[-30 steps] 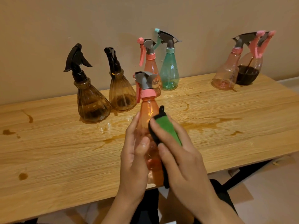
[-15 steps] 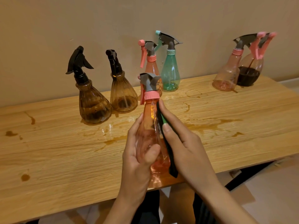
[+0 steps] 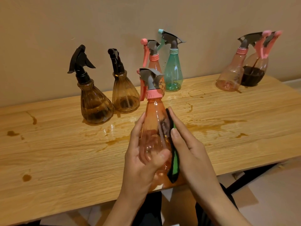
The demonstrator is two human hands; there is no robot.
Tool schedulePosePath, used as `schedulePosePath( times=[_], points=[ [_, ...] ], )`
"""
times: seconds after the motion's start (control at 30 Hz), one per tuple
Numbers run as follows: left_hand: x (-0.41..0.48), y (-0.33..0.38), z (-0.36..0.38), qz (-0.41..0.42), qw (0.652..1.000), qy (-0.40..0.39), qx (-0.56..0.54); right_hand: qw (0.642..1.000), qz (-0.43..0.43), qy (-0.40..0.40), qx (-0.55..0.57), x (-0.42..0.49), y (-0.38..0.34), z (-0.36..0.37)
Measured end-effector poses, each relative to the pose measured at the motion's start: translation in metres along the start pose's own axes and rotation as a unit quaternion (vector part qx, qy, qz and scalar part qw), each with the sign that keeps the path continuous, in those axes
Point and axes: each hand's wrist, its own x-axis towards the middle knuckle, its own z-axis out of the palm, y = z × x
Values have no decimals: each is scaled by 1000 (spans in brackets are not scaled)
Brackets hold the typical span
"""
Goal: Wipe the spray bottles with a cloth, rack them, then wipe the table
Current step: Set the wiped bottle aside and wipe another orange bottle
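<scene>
An orange see-through spray bottle (image 3: 154, 128) with a pink collar and grey trigger stands upright above the table's front edge. My left hand (image 3: 140, 162) grips its lower body, thumb across the front. My right hand (image 3: 187, 149) presses a green cloth with a black edge (image 3: 174, 163) against the bottle's right side, fingers stretched along it. Further back stand two brown bottles with black triggers (image 3: 96, 101) (image 3: 124, 95), a pink one (image 3: 154, 62) and a teal one (image 3: 173, 72).
Two more pink-trigger bottles (image 3: 232, 74) (image 3: 254, 70) stand at the back right, one holding dark liquid. The wooden table (image 3: 65, 152) carries brown stains and wet streaks. A beige wall runs right behind the bottles. No rack is in view.
My right hand with the cloth has slid round to the bottle's right side, so the cloth now shows edge-on. My left thumb has shifted lower across the bottle's front.
</scene>
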Motion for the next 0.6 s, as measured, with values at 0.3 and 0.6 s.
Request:
schedulePosePath(
  times=[0.3,0.6],
  points=[
    [-4,-3,4,6,1000,9,1,990,-78,44,-107,-26,9,6],
    [-3,-3,7,27,999,1,35,987,-92,83,-103,-7,6,7]
  ],
)
